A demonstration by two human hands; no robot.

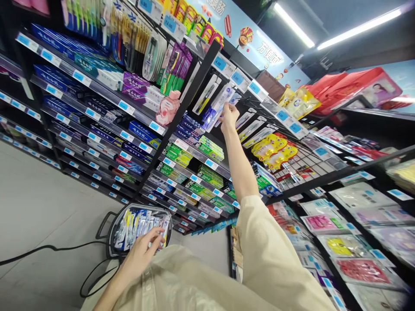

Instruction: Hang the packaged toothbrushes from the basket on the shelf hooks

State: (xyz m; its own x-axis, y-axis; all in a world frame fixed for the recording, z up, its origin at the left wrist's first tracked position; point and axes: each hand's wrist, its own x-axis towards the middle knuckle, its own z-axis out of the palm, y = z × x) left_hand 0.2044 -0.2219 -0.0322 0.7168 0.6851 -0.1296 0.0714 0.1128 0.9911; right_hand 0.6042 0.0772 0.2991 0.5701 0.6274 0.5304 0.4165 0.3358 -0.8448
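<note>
My right hand [230, 117] is raised to the shelf, with its fingers closed at the edge of a purple-and-white toothbrush pack [216, 108] on the hanging rack. Left of that pack hangs a black-and-yellow toothbrush pack [206, 96]; several slim packs hang to the right of my wrist. Low in front of me, my left hand [144, 249] rests by the near rim of a dark basket [111, 235], fingers loosely stretched and apart. Inside the basket lie several packaged toothbrushes [138, 226], partly covered by that hand.
Toothpaste boxes [197, 188] fill the tiers under the rack. A black shelf post [194, 86] divides the bays, and a pink figure-shaped item [168, 108] sits beside it. Yellow packs [274, 150] hang rightward. A black cable [48, 247] runs across the grey floor [42, 194].
</note>
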